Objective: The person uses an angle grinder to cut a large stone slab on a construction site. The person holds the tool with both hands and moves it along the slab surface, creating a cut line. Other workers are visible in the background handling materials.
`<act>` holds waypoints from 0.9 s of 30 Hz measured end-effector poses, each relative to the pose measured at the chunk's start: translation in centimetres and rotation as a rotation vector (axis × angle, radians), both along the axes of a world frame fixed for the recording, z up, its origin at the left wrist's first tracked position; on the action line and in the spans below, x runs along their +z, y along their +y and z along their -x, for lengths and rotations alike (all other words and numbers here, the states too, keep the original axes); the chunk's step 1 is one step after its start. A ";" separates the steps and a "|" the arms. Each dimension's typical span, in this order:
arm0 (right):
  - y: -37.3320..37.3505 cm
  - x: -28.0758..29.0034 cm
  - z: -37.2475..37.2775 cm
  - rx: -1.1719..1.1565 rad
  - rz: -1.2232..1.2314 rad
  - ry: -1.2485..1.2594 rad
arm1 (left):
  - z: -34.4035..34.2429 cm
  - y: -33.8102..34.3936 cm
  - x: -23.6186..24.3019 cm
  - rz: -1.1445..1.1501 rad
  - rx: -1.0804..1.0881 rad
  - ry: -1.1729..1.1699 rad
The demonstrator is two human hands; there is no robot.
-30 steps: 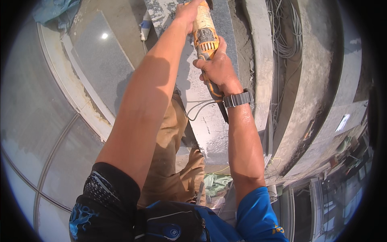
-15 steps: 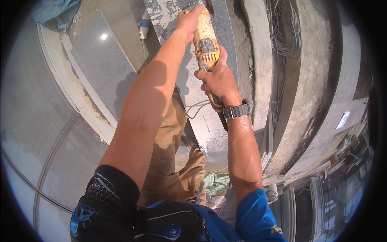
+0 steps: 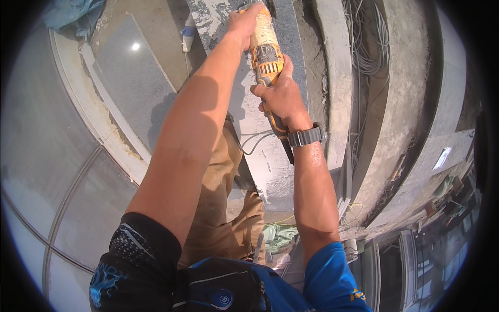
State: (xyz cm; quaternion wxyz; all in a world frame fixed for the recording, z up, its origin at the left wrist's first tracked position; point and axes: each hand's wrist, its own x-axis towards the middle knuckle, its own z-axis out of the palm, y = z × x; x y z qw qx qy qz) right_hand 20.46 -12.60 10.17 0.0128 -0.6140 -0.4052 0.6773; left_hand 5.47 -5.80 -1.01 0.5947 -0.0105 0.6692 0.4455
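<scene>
Both my hands hold a yellow and black angle grinder (image 3: pixel 268 67) over a long grey stone slab (image 3: pixel 260 130) smeared with white residue. My left hand (image 3: pixel 243 25) grips its front end at the top of the view. The middle of the tool's body is wrapped in pale, dusty tape. My right hand (image 3: pixel 284 99) is closed around the rear handle, with a dark watch on the wrist. The grinder's working end is mostly cut off by the upper edge. A thin black cable (image 3: pixel 254 151) loops across the slab beside the handle.
Left of the slab lies another grey stone panel (image 3: pixel 130 78). A white and blue tube-like thing (image 3: pixel 187 37) is near the slab's far left side. Coiled grey cables (image 3: pixel 371 57) lie in a channel between concrete ledges on the right. Green sheeting (image 3: pixel 279 236) lies near my legs.
The grinder and both hands have shifted slightly away from me along the slab. My grip on the tool is the same.
</scene>
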 end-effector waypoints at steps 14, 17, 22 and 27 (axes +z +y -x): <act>-0.2 0.9 -0.1 0.036 0.004 -0.042 | -0.3 -0.1 -1.5 -0.004 0.018 -0.032; -1.2 1.1 -0.8 0.019 0.033 -0.069 | -0.6 -0.6 -0.4 -0.001 -0.007 -0.065; -1.9 2.0 -0.8 0.019 0.035 -0.048 | -0.6 -2.6 2.3 0.068 -0.056 0.045; -1.6 1.3 -0.8 0.000 0.001 -0.039 | -0.2 -15.1 8.8 0.240 -0.369 0.328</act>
